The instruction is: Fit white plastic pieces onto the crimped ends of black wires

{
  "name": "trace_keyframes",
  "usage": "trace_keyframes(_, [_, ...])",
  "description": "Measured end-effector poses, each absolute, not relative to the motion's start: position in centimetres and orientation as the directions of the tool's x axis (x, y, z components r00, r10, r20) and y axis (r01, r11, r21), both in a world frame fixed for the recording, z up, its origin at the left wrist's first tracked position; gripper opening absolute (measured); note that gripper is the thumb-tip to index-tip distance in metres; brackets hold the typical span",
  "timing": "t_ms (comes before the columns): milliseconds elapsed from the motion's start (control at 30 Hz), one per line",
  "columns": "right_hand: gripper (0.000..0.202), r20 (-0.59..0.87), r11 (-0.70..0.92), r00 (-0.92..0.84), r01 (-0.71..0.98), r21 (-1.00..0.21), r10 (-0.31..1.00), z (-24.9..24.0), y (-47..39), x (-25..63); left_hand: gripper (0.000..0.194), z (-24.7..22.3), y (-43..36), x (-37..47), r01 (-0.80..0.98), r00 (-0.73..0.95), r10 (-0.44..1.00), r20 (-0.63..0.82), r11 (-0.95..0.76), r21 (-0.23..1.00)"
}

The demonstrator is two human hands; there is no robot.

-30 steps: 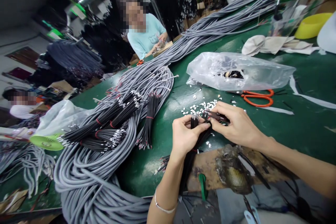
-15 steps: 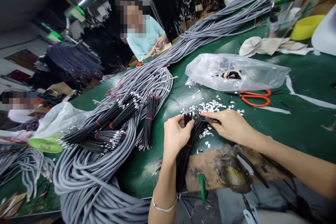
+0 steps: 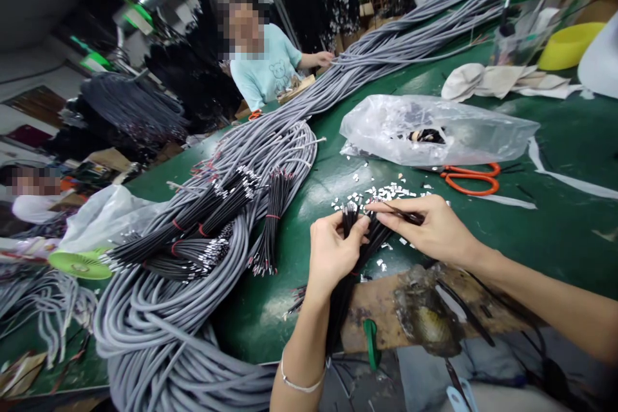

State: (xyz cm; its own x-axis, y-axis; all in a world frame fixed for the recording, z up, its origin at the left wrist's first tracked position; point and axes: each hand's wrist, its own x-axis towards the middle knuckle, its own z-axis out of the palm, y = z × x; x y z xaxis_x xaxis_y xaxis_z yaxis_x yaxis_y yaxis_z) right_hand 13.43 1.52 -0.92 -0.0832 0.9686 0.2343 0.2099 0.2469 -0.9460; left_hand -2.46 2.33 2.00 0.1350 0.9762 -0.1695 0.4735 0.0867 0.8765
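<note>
My left hand (image 3: 335, 248) is closed round the upper end of a bundle of black wires (image 3: 342, 299), thumb on the near side. The bundle slants down over the table edge, and part of it is hidden behind my left forearm. Pinched in my right hand (image 3: 432, 228) is a slim dark tool (image 3: 403, 213) that looks like tweezers. Its tip points left towards the wire ends, close to my left thumb; whether it touches a wire I cannot tell. Small white pieces (image 3: 393, 190) lie scattered on the green table just beyond both hands.
Tied black wire bundles (image 3: 274, 222) rest by thick grey cables (image 3: 193, 322) on the left. Orange-handled scissors (image 3: 470, 179) and a clear plastic bag (image 3: 425, 129) lie beyond my right hand. A wooden board (image 3: 367, 309) sits in front. A co-worker (image 3: 268, 67) is across the table.
Both hands have shifted slightly right, and the dark tool has turned to lie more level. Across the table, the co-worker's arm has reached out to the grey cables.
</note>
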Motion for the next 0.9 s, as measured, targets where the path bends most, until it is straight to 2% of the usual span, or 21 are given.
trace_keyframes(100, [0.02, 0.24, 0.257, -0.106, 0.198, -0.946, 0.965, -0.86, 1.42, 13.31, 0.019, 1.8, 2.25, -2.31, 0.489, 0.066, 0.989, -0.135, 0.086, 0.868])
trace_keyframes(200, [0.023, 0.323, 0.335, -0.09, 0.305, -0.891, 0.942, -0.84, 1.18, 13.22, 0.017, 1.61, 2.22, -2.22, 0.485, 0.015, 0.995, -0.097, 0.077, 0.871])
trace_keyframes(367, [0.032, 0.498, 0.419, -0.066, 0.643, -0.642, 0.865, -0.94, 0.78, 13.44, 0.018, 1.59, 2.16, -2.19, 0.435, -0.035, 0.997, -0.071, 0.08, 0.897])
trace_keyframes(467, [0.027, 0.555, 0.413, -0.072, 0.748, -0.519, 0.828, -1.09, 0.71, 13.65, 0.019, 1.58, 2.06, -2.19, 0.434, -0.03, 0.997, -0.077, 0.083, 0.897])
trace_keyframes(533, [0.025, 0.575, 0.412, -0.073, 0.771, -0.486, 0.815, -1.19, 0.72, 13.73, 0.019, 1.56, 1.99, -2.2, 0.456, -0.027, 0.998, -0.061, 0.066, 0.887])
trace_keyframes(600, [0.025, 0.557, 0.406, -0.061, 0.751, -0.521, 0.828, -1.3, 0.77, 13.75, 0.019, 1.55, 1.95, -2.22, 0.463, -0.02, 0.998, -0.052, 0.056, 0.885])
trace_keyframes(767, [0.024, 0.403, 0.377, -0.088, 0.575, -0.726, 0.911, -1.32, 0.96, 13.72, 0.019, 1.68, 2.04, -2.23, 0.469, -0.026, 1.0, -0.003, 0.015, 0.883])
trace_keyframes(900, [0.023, 0.392, 0.375, -0.068, 0.476, -0.796, 0.917, -0.87, 1.07, 13.68, 0.021, 1.85, 2.05, -2.17, 0.481, -0.037, 0.999, 0.018, 0.002, 0.877])
